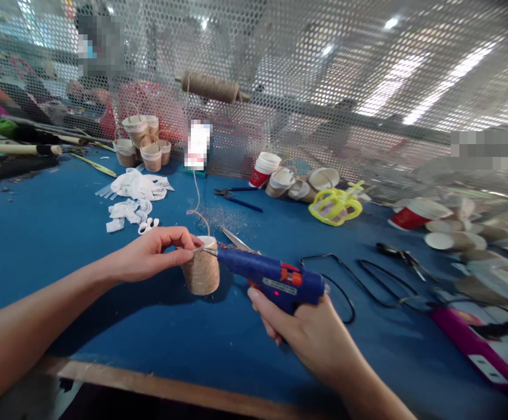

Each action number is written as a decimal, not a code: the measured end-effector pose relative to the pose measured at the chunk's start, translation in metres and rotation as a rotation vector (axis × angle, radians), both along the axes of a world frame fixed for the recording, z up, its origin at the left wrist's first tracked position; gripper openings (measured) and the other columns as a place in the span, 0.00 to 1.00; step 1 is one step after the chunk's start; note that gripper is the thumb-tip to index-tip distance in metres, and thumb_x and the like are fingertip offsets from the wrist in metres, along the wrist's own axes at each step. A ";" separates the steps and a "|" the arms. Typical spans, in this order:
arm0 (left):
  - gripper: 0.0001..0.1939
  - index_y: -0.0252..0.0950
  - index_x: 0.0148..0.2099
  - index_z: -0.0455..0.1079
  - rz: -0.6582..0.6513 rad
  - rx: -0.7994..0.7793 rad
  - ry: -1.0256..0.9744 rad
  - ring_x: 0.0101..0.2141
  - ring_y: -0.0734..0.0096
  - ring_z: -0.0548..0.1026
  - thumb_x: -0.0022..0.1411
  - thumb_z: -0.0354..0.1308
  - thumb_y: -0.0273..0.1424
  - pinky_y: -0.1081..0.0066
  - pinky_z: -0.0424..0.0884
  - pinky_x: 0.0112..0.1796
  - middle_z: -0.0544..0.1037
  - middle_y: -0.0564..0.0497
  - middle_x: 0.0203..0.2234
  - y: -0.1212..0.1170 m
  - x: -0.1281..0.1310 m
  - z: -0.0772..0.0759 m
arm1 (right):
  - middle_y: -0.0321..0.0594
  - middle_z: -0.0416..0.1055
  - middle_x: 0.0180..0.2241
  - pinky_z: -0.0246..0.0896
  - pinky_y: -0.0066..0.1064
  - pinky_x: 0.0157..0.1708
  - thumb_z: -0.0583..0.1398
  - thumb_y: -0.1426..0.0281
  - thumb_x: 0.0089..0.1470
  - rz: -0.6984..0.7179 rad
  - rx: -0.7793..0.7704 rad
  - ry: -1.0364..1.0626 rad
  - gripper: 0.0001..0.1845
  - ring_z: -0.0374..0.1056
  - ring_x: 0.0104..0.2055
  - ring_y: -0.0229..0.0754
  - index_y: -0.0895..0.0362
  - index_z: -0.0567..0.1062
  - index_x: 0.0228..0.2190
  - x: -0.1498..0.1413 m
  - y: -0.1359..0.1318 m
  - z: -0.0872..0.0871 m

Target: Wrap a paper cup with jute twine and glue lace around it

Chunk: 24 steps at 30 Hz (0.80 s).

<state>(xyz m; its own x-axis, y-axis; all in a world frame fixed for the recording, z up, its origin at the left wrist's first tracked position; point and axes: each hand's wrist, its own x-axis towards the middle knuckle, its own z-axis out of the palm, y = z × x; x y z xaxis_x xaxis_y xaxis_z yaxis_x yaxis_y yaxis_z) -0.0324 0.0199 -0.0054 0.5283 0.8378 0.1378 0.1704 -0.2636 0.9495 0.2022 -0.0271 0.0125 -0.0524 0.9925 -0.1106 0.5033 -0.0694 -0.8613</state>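
Observation:
A paper cup wrapped in brown twine stands on the blue table in the middle. At its rim, my left hand is closed, thumb and forefinger pinching a short stretch of twine. The fingertips hide part of the rim. My right hand is wrapped round the grip of a blue hot glue gun with a small red light lit. The gun's metal nozzle meets the twine at the rim. Behind the cup, a loose strand of twine runs up toward the spool. Scissors lie partly behind the gun.
A twine spool hangs on the mesh panel. Wrapped cups stand back left, near white scraps. Pliers, paper cups and a yellow basket-shaped frame lie behind. A black cord and purple power strip are at right.

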 end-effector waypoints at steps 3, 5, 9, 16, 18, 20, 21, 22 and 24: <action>0.08 0.33 0.31 0.62 -0.008 -0.009 -0.006 0.48 0.63 0.69 0.61 0.51 0.31 0.62 0.61 0.48 0.73 0.44 0.40 0.001 0.000 0.000 | 0.28 0.60 0.08 0.56 0.24 0.12 0.60 0.60 0.43 -0.007 -0.014 -0.012 0.12 0.56 0.10 0.32 0.56 0.67 0.23 0.002 0.001 0.001; 0.08 0.33 0.31 0.62 -0.013 -0.017 -0.010 0.47 0.64 0.69 0.61 0.51 0.31 0.64 0.62 0.47 0.73 0.44 0.40 0.001 -0.001 0.000 | 0.29 0.61 0.09 0.57 0.24 0.14 0.60 0.62 0.45 -0.017 0.003 -0.028 0.11 0.57 0.12 0.31 0.56 0.67 0.21 0.003 0.000 0.005; 0.08 0.33 0.32 0.62 -0.014 -0.015 -0.006 0.46 0.64 0.69 0.61 0.51 0.32 0.65 0.63 0.45 0.73 0.44 0.41 0.002 -0.002 -0.002 | 0.30 0.61 0.10 0.56 0.24 0.14 0.58 0.64 0.47 0.015 0.009 -0.052 0.13 0.57 0.12 0.31 0.56 0.66 0.17 0.004 0.001 0.012; 0.08 0.33 0.32 0.63 -0.018 -0.018 0.005 0.43 0.66 0.69 0.61 0.51 0.32 0.66 0.64 0.43 0.73 0.45 0.40 0.002 -0.002 -0.001 | 0.30 0.61 0.09 0.57 0.24 0.13 0.57 0.65 0.48 0.046 0.011 -0.082 0.12 0.57 0.11 0.31 0.56 0.66 0.17 0.006 0.012 0.009; 0.07 0.33 0.32 0.63 -0.020 -0.019 0.001 0.44 0.66 0.69 0.61 0.51 0.32 0.66 0.64 0.43 0.73 0.45 0.40 0.001 -0.002 -0.001 | 0.31 0.61 0.09 0.57 0.24 0.14 0.57 0.65 0.48 0.065 0.022 -0.091 0.14 0.57 0.12 0.31 0.56 0.65 0.16 0.006 0.015 0.007; 0.07 0.33 0.32 0.63 -0.024 -0.017 -0.004 0.44 0.65 0.69 0.61 0.51 0.31 0.65 0.64 0.43 0.73 0.45 0.40 0.001 -0.001 -0.001 | 0.31 0.61 0.09 0.57 0.24 0.14 0.57 0.65 0.48 0.084 0.028 -0.101 0.14 0.57 0.12 0.31 0.55 0.64 0.15 0.007 0.017 0.006; 0.07 0.33 0.32 0.63 -0.026 -0.016 -0.006 0.44 0.65 0.69 0.61 0.50 0.31 0.65 0.64 0.44 0.73 0.45 0.39 0.001 -0.001 -0.001 | 0.31 0.61 0.09 0.58 0.24 0.14 0.57 0.65 0.48 0.091 0.032 -0.104 0.15 0.57 0.11 0.31 0.55 0.64 0.15 0.007 0.018 0.006; 0.07 0.33 0.32 0.63 -0.027 -0.014 -0.006 0.44 0.65 0.69 0.61 0.50 0.31 0.65 0.64 0.44 0.73 0.45 0.39 0.001 -0.001 -0.001 | 0.31 0.61 0.09 0.58 0.24 0.14 0.57 0.65 0.49 0.096 0.035 -0.104 0.15 0.57 0.11 0.31 0.55 0.64 0.15 0.008 0.019 0.005; 0.07 0.33 0.31 0.63 -0.027 -0.011 0.002 0.45 0.65 0.69 0.61 0.50 0.31 0.65 0.64 0.44 0.73 0.45 0.39 0.001 -0.001 0.000 | 0.31 0.61 0.10 0.58 0.24 0.15 0.57 0.64 0.49 0.103 0.035 -0.101 0.15 0.57 0.11 0.31 0.55 0.64 0.16 0.008 0.020 0.003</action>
<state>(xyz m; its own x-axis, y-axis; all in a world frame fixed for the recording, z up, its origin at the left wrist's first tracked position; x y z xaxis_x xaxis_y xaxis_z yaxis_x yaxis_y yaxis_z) -0.0337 0.0205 -0.0057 0.5510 0.8246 0.1279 0.1653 -0.2580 0.9519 0.2106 -0.0070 0.0159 -0.1447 0.9857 -0.0861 0.5903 0.0162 -0.8070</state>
